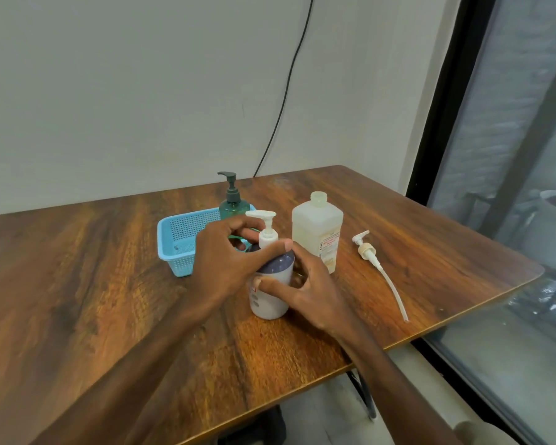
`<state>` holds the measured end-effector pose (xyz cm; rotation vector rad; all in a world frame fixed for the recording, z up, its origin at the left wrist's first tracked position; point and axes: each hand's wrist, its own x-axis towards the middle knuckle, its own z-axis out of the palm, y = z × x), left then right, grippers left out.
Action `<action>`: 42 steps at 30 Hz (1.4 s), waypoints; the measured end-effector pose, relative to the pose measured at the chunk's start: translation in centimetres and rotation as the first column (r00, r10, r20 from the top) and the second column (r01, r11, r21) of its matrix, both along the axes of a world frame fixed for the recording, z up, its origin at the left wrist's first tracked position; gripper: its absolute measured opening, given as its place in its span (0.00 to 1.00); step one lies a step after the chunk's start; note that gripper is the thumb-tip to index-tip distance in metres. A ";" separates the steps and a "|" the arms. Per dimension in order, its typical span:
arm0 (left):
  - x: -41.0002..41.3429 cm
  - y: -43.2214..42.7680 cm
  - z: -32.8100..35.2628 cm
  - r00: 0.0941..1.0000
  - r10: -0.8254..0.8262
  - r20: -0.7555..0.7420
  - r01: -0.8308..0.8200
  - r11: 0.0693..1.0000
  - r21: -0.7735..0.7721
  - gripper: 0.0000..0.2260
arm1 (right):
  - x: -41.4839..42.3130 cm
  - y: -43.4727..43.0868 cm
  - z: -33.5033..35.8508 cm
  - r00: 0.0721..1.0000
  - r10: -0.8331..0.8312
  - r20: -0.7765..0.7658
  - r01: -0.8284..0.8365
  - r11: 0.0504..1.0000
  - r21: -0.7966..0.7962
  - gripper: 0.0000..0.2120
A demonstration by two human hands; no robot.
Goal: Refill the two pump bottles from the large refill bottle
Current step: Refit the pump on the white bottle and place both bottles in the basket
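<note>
Head view showed a white pump bottle (pixel 272 295) with a grey-purple shoulder standing upright on the wooden tabletop (pixel 109 284), held by both of the person's hands. The left grip (pixel 225 261) came over the bottle from its left, thumb and forefinger curled round the white collar just under the pump head, pinching it. The right grip (pixel 305 292) wrapped the same bottle's body from its right, thumb pressed across the front and the other fingers curled round the far side. Just behind and to the right of the white pump bottle stood the large refill bottle (pixel 316 229), translucent, upright, its neck uncapped and its label facing right; whether the two bottles touched could not be told. Further right of the white pump bottle, beyond the refill bottle, a loose pump (pixel 365 248) lay flat on the tabletop, its long dip tube trailing toward the near edge. Behind and to the left of the white pump bottle sat a blue basket (pixel 177 239), and a green pump bottle (pixel 233 205) with a dark pump stood upright at the basket's far right corner, its base hidden by the left grip. Far behind the white pump bottle a black cable (pixel 286 91) ran down the wall, and well off to its right was a window (pixel 511 187).
</note>
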<state>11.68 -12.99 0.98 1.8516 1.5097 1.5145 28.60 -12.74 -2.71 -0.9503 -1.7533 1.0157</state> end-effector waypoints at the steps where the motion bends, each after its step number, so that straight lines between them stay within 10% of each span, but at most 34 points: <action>1: 0.2 0.1 0.0 1.000 0.009 -0.021 -0.009 1.000 0.017 0.18 | 0.0 0.0 0.0 1.000 0.001 -0.013 -0.001 1.000 -0.004 0.30; 17: -3.6 3.3 4.6 0.782 -0.522 -0.340 0.469 0.853 -0.229 0.10 | 0.4 0.4 1.0 0.999 0.038 0.013 -0.037 0.993 -0.111 0.32; 24: -4.6 1.6 1.6 0.920 -0.302 -0.248 0.268 0.950 -0.161 0.26 | 0.7 -0.6 1.4 0.998 0.041 0.056 -0.031 0.986 -0.162 0.29; 29: -9.3 1.0 0.4 0.992 0.007 -0.123 0.002 0.997 0.080 0.16 | 0.0 -1.0 2.6 0.972 -0.111 0.209 0.112 0.994 0.009 0.36; 35: -14.7 4.5 -3.4 0.967 0.124 0.221 -0.073 0.972 -0.225 0.38 | -2.3 -0.6 5.7 0.942 -0.142 0.305 0.093 0.981 0.170 0.31; 42: -14.8 3.6 -4.5 0.979 0.124 0.160 -0.092 0.976 -0.197 0.23 | -9.4 1.2 12.6 0.976 -0.195 0.100 0.160 0.947 0.280 0.30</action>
